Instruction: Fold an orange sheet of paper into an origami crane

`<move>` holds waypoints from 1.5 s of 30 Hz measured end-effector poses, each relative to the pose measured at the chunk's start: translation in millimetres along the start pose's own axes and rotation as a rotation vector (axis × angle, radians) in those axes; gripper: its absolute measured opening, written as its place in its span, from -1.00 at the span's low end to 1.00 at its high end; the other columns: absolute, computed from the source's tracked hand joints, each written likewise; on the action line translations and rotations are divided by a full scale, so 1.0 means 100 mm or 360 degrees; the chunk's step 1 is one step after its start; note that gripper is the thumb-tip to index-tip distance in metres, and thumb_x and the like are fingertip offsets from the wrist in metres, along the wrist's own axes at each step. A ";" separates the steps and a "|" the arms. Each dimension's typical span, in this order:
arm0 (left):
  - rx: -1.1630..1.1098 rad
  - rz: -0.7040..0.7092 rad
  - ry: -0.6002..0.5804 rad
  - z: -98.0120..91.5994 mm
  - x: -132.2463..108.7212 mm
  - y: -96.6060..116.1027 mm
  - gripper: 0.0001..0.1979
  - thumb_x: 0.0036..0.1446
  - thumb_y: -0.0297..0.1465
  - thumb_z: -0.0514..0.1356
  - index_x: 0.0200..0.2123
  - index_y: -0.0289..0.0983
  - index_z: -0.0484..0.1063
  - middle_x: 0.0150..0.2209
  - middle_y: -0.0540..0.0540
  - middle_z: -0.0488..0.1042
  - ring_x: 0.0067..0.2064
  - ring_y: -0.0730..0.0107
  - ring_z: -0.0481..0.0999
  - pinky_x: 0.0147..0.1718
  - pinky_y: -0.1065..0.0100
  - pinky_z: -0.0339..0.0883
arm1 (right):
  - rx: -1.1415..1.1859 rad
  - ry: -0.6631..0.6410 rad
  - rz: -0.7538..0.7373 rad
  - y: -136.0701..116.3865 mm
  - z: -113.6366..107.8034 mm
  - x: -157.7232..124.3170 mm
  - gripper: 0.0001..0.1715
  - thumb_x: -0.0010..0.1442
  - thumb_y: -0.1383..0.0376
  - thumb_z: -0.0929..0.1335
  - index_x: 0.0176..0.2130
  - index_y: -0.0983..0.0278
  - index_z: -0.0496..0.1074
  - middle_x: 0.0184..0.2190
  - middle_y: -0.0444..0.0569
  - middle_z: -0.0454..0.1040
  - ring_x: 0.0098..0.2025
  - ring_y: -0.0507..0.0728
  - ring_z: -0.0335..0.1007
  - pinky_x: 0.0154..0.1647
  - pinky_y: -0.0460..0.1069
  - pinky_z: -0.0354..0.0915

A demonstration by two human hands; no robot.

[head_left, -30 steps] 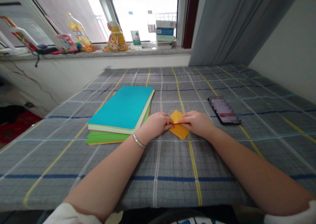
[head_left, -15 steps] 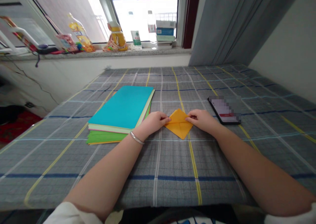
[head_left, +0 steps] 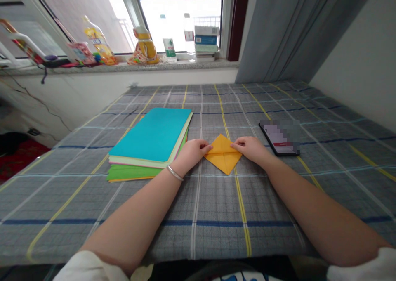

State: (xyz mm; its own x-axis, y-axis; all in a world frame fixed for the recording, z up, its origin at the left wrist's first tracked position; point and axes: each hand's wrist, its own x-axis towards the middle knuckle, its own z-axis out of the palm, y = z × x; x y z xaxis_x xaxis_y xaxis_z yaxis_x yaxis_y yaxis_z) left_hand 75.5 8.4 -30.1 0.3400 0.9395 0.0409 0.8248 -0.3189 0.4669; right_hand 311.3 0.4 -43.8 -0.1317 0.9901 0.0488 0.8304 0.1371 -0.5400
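A folded orange paper lies in front of me, diamond-shaped, with creases and a raised fold line across its middle. At its left corner, my left hand pinches the edge between thumb and fingers; a silver bangle circles that wrist. My right hand grips the upper right edge in a similar pinch. The fingertips cover small parts of the paper's sides. Just left of my left hand is a stack of coloured paper, blue on top with pale and green sheets beneath.
A phone with a partly blurred screen lies to the right on the plaid tablecloth. On the windowsill at the back stand a yellow-capped container, a drink bottle, a tube and stacked boxes.
The paper's upper part stands out as a fuller point, and its fold line shows more clearly. Both hands keep their pinch and have barely shifted. The view has moved slightly.
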 end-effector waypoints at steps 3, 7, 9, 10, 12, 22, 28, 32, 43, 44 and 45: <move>-0.0111 -0.0005 0.0017 0.00 0.04 -0.04 -0.71 0.17 -0.21 0.14 -0.40 -0.27 0.55 -0.40 -0.05 0.54 -0.37 0.36 0.44 -0.42 0.38 0.13 | 0.0020 -0.0007 0.0013 -0.01 0.00 0.00 -0.67 0.18 0.09 0.31 -0.40 0.25 0.53 -0.45 -0.07 0.53 -0.41 0.08 0.36 -0.45 -0.04 0.08; -0.0280 -0.0083 -0.0109 0.00 0.09 -0.12 -0.72 0.10 -0.19 0.18 -0.40 -0.27 0.56 -0.47 0.00 0.50 -0.45 0.41 0.38 -0.49 0.39 0.09 | 0.0116 -0.0107 -0.0030 0.00 0.00 -0.01 -0.71 0.15 0.12 0.34 -0.42 0.27 0.50 -0.46 -0.07 0.52 -0.43 0.07 0.35 -0.46 -0.05 0.11; -0.0307 -0.0130 -0.0150 0.00 0.10 -0.14 -0.72 0.08 -0.18 0.19 -0.41 -0.27 0.56 -0.50 0.01 0.47 -0.48 0.42 0.35 -0.52 0.39 0.06 | 0.0167 -0.0148 -0.0035 0.01 0.01 -0.02 -0.74 0.14 0.13 0.34 -0.40 0.27 0.50 -0.46 -0.06 0.52 -0.43 0.07 0.36 -0.46 -0.06 0.13; -0.0303 -0.0133 -0.0154 0.00 0.10 -0.14 -0.71 0.08 -0.17 0.19 -0.41 -0.27 0.55 -0.51 0.01 0.47 -0.48 0.43 0.34 -0.53 0.40 0.06 | 0.0199 -0.0150 -0.0023 0.00 0.02 -0.03 -0.75 0.13 0.14 0.34 -0.38 0.26 0.51 -0.45 -0.06 0.52 -0.43 0.07 0.37 -0.46 -0.06 0.14; -0.0271 -0.0097 -0.0145 0.01 0.08 -0.13 -0.71 0.11 -0.19 0.17 -0.43 -0.27 0.53 -0.52 0.01 0.46 -0.48 0.43 0.34 -0.52 0.40 0.06 | 0.0256 -0.0127 0.0013 -0.01 0.03 -0.04 -0.78 0.13 0.16 0.35 -0.33 0.25 0.51 -0.44 -0.07 0.53 -0.41 0.07 0.38 -0.45 -0.06 0.16; 0.0070 -0.0024 -0.0021 0.05 -0.03 0.05 -0.72 0.25 -0.25 0.04 -0.39 -0.25 0.43 -0.36 -0.08 0.53 -0.35 0.34 0.46 -0.44 0.38 0.14 | 0.0242 -0.0014 -0.0028 -0.06 0.09 -0.06 -0.81 0.19 0.21 0.29 -0.35 0.25 0.45 -0.44 -0.07 0.52 -0.41 0.06 0.38 -0.43 -0.07 0.16; 0.0335 -0.0012 0.0059 0.10 -0.06 0.12 -0.74 0.29 -0.25 0.02 -0.29 -0.24 0.44 -0.27 -0.12 0.55 -0.26 0.26 0.51 -0.34 0.34 0.23 | -0.0045 -0.0035 0.0058 -0.18 0.06 -0.08 -0.78 0.22 0.19 0.27 -0.33 0.24 0.45 -0.40 -0.05 0.54 -0.38 0.08 0.39 -0.44 -0.06 0.12; 0.0419 -0.0031 0.0105 0.14 -0.06 0.15 -0.74 0.30 -0.26 0.01 -0.28 -0.24 0.44 -0.24 -0.13 0.54 -0.21 0.25 0.51 -0.31 0.34 0.27 | -0.0287 -0.0070 0.0162 -0.26 0.04 -0.06 -0.67 0.22 0.07 0.27 -0.39 0.23 0.46 -0.40 -0.01 0.55 -0.38 0.11 0.38 -0.48 -0.03 0.05; 0.0560 -0.0087 0.0129 0.19 -0.04 0.21 -0.73 0.32 -0.28 -0.03 -0.26 -0.27 0.40 -0.22 -0.16 0.52 -0.23 0.24 0.53 -0.32 0.32 0.29 | -0.0481 -0.0043 0.0136 -0.34 0.08 -0.08 -0.66 0.27 0.12 0.21 -0.31 0.23 0.47 -0.32 0.03 0.57 -0.32 0.13 0.41 -0.45 -0.03 0.06; 0.0563 -0.0093 0.0122 0.19 -0.03 0.21 -0.73 0.32 -0.28 -0.03 -0.25 -0.27 0.40 -0.21 -0.16 0.52 -0.23 0.25 0.53 -0.32 0.33 0.30 | -0.0504 -0.0048 0.0143 -0.35 0.08 -0.08 -0.65 0.27 0.12 0.21 -0.29 0.23 0.48 -0.30 0.04 0.57 -0.31 0.15 0.43 -0.44 -0.03 0.08; 0.0566 -0.0098 0.0116 0.19 -0.03 0.22 -0.73 0.32 -0.28 -0.03 -0.25 -0.27 0.40 -0.21 -0.16 0.52 -0.23 0.25 0.53 -0.32 0.33 0.30 | -0.0524 -0.0054 0.0150 -0.35 0.09 -0.07 -0.65 0.28 0.12 0.21 -0.28 0.24 0.48 -0.29 0.06 0.57 -0.29 0.16 0.44 -0.43 -0.03 0.09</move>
State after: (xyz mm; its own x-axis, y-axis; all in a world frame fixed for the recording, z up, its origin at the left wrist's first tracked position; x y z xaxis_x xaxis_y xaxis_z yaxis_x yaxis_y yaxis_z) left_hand 100.7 -3.4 -36.6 0.2626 0.9606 0.0910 0.9525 -0.2731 0.1347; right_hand 278.2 -12.1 -32.2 -0.0595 0.9980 -0.0196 0.9693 0.0531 -0.2401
